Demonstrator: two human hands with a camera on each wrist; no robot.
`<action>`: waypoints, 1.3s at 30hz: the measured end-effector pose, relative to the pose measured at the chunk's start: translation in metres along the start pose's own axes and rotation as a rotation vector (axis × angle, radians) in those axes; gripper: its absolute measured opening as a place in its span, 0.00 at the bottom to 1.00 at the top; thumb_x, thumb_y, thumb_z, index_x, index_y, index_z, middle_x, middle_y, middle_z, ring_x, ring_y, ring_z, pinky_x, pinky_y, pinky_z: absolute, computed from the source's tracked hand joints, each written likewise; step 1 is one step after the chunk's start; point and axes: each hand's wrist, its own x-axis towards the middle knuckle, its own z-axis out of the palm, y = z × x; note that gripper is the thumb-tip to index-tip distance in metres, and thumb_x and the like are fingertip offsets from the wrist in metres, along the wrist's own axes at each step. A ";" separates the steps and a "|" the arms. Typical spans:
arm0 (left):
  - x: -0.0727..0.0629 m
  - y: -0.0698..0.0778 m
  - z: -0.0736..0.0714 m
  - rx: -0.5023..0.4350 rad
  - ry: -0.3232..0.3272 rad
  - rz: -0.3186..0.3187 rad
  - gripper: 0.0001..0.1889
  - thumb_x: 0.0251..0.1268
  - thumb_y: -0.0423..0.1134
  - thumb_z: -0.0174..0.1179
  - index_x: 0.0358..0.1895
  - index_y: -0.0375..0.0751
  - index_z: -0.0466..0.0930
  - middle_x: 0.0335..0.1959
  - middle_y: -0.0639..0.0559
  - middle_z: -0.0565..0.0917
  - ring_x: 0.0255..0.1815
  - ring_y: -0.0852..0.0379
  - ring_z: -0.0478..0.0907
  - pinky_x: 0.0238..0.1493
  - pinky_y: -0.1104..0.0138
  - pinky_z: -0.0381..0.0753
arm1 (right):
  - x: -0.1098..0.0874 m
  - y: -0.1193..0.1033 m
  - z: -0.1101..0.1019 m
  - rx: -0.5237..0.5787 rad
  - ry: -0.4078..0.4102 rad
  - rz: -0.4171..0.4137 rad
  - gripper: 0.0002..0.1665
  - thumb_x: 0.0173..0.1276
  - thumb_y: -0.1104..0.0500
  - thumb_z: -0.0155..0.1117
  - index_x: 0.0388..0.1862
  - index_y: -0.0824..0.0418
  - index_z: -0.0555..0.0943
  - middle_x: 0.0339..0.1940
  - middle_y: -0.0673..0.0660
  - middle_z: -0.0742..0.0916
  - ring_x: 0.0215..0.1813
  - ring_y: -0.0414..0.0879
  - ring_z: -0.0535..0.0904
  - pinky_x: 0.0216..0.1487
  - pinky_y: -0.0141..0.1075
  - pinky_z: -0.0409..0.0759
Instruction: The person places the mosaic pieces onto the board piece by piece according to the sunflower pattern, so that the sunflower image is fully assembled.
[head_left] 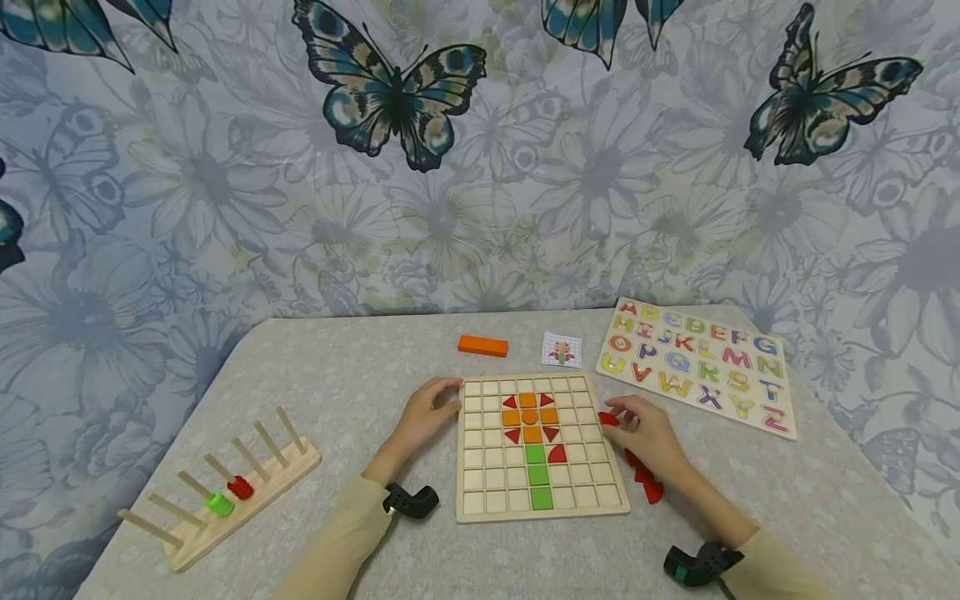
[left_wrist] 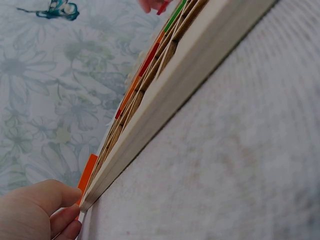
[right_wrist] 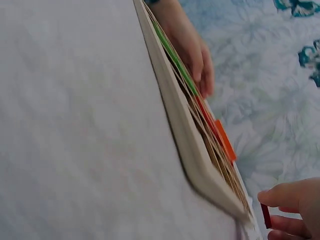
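Observation:
A square wooden grid board (head_left: 480, 502) lies between the two hands. On it orange pieces and red triangles form a flower head above a stem of green squares (head_left: 537, 475), with a red quarter-circle (head_left: 557, 454) right of the stem. My left hand (head_left: 422, 417) rests its thumb and fingertips at the board's upper left edge, fingers relaxed. Beside the opposite edge, my right hand (head_left: 647, 433) pinches a flat red piece (right_wrist: 266, 216) between thumb and fingers. More red pieces (head_left: 651, 485) lie just below that hand, partly hidden by it.
Behind the board are an orange block (head_left: 483, 346) and a small pattern card (head_left: 562, 351). An alphabet puzzle board (head_left: 701, 367) lies at the back right. A wooden peg stand (head_left: 247, 508) with green and red rings is at the left.

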 end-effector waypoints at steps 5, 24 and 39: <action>0.000 0.000 0.000 -0.002 -0.006 -0.004 0.19 0.64 0.34 0.60 0.59 0.40 0.76 0.60 0.46 0.78 0.67 0.48 0.70 0.68 0.53 0.69 | -0.008 -0.017 0.012 0.089 -0.054 -0.020 0.19 0.54 0.64 0.73 0.46 0.66 0.82 0.32 0.53 0.83 0.33 0.40 0.74 0.34 0.27 0.74; 0.000 -0.003 0.000 0.011 0.003 0.010 0.19 0.64 0.35 0.60 0.59 0.41 0.76 0.61 0.46 0.77 0.67 0.48 0.70 0.68 0.52 0.69 | -0.018 -0.027 0.032 0.139 -0.183 -0.096 0.16 0.57 0.62 0.71 0.46 0.59 0.83 0.41 0.52 0.86 0.39 0.41 0.78 0.38 0.28 0.75; 0.001 -0.003 0.001 0.004 0.001 0.008 0.19 0.64 0.35 0.60 0.59 0.41 0.76 0.60 0.46 0.78 0.66 0.49 0.70 0.68 0.53 0.70 | -0.017 -0.026 0.032 0.190 -0.166 -0.114 0.14 0.58 0.65 0.69 0.44 0.61 0.83 0.36 0.54 0.85 0.35 0.39 0.76 0.34 0.27 0.76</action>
